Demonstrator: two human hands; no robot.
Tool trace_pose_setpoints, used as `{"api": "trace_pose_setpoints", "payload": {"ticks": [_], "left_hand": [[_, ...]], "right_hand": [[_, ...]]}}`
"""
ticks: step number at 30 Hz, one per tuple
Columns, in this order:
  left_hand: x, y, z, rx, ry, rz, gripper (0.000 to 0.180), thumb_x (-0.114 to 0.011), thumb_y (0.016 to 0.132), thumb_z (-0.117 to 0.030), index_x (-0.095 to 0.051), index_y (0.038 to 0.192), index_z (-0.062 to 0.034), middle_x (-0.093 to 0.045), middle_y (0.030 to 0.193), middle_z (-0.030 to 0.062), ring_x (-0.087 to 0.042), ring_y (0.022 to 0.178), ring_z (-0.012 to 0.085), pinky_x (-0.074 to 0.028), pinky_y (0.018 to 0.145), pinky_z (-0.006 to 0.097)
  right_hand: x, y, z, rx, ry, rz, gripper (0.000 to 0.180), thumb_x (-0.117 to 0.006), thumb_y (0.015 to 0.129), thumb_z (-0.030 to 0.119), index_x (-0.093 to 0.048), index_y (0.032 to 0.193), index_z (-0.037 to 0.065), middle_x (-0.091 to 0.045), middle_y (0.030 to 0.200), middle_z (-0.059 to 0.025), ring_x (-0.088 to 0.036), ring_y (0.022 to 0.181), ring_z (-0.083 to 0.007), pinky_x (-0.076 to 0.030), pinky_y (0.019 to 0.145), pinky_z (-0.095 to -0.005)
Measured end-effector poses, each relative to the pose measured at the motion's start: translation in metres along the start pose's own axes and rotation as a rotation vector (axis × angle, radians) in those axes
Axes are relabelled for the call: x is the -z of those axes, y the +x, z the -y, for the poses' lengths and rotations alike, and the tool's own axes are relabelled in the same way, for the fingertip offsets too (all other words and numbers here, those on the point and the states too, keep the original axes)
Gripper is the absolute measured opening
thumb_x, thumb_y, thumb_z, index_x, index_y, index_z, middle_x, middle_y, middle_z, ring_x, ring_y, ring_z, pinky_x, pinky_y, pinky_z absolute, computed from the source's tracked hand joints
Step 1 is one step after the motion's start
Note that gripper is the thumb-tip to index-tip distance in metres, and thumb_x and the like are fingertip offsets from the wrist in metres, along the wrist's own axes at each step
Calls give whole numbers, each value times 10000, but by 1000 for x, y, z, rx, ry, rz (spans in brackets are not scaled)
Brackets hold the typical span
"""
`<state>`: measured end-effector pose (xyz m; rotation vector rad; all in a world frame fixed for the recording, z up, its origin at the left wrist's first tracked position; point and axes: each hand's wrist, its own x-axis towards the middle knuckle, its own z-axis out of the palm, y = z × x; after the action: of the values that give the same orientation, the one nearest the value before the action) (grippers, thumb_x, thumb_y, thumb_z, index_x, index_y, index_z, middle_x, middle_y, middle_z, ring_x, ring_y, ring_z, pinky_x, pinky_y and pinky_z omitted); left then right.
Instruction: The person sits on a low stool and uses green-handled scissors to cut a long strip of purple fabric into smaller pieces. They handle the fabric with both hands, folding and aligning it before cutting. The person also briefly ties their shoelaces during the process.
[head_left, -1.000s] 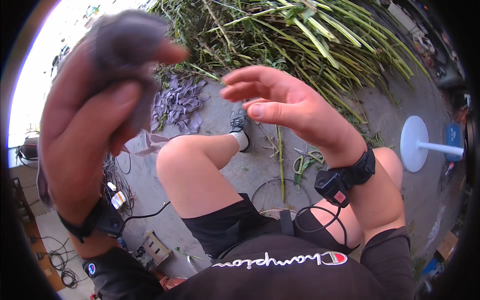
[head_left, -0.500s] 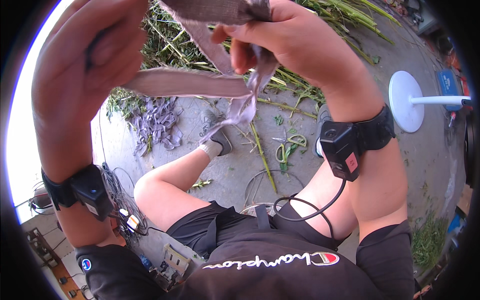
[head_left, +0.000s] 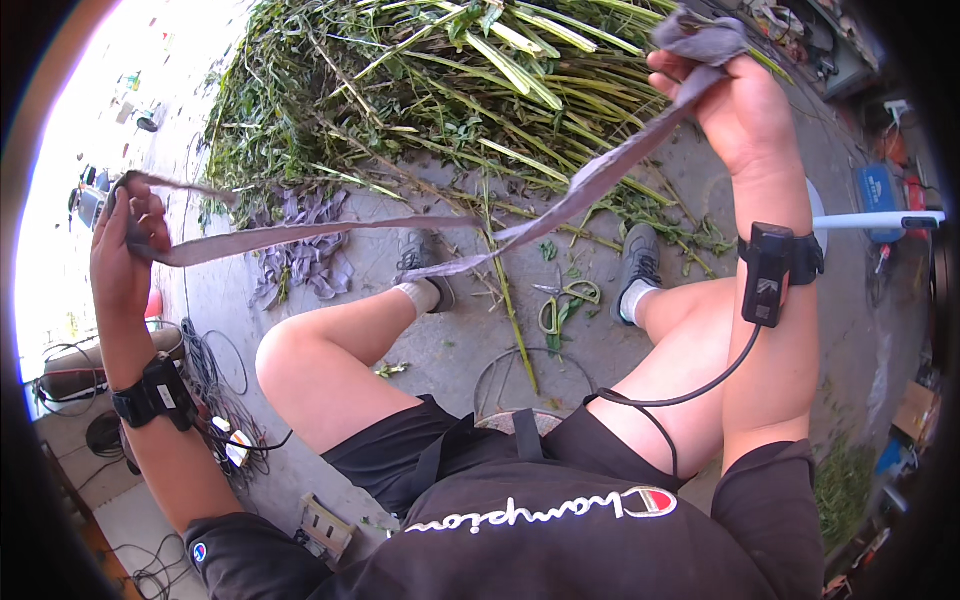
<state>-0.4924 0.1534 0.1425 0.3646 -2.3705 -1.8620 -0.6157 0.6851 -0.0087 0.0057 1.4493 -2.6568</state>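
Note:
My left hand (head_left: pixel 122 245), raised at the far left, is closed around one end of a long greyish-purple cloth strip (head_left: pixel 300 236); a short tail sticks out past the fingers. High on the right, my right hand (head_left: pixel 745 110) grips a bunched part of the cloth (head_left: pixel 700 42). From there a strip (head_left: pixel 610 180) slants down toward the middle, where it meets the left-hand strip and a loose tail hangs. Whether the two lengths are joined there I cannot tell. On the floor below lies a heap of similar strips (head_left: pixel 305 255).
A large pile of cut leafy green stalks (head_left: pixel 400 110) covers the floor ahead. Scissors with yellowish handles (head_left: pixel 560 300) lie between my shoes. Tangled cables (head_left: pixel 215 380) are at left. To the right are a white pole (head_left: pixel 880 219) and a blue box (head_left: pixel 880 195).
My hands have spread apart, left hand out to the left and lower, right hand to the right. The cloth between them is stretched out longer, and the stalk pile shows more fully.

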Motion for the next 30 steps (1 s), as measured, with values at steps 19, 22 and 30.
{"api": "trace_pose_setpoints", "payload": {"ticks": [19, 22, 30], "left_hand": [[303, -36, 57, -22, -296, -600, 381, -378, 1040, -170, -452, 1330, 66, -483, 1324, 195, -442, 1288, 267, -318, 1153, 377], [170, -29, 21, -139, -234, -239, 418, -391, 1029, -105, -344, 1428, 9, -518, 1309, 172, -534, 924, 147, -444, 888, 248], [-160, -20, 39, -56, -118, 385, 557, -526, 899, -140, -385, 1414, 16, -592, 1235, 192, -359, 490, -10, -309, 449, 149]], "right_hand": [[53, -4, 63, 41, -117, -477, 379, -356, 968, 191, -583, 1190, -16, -638, 1147, -191, -579, 1138, -318, -429, 971, -455], [59, -2, 41, -12, -578, -147, 380, -383, 948, 218, -611, 1183, 25, -663, 1098, -95, -596, 1098, -193, -457, 877, -328], [-60, -23, -21, -124, -571, 274, 323, -420, 950, 154, -610, 1186, 41, -649, 1028, -43, -623, 857, -115, -531, 758, -280]]}}
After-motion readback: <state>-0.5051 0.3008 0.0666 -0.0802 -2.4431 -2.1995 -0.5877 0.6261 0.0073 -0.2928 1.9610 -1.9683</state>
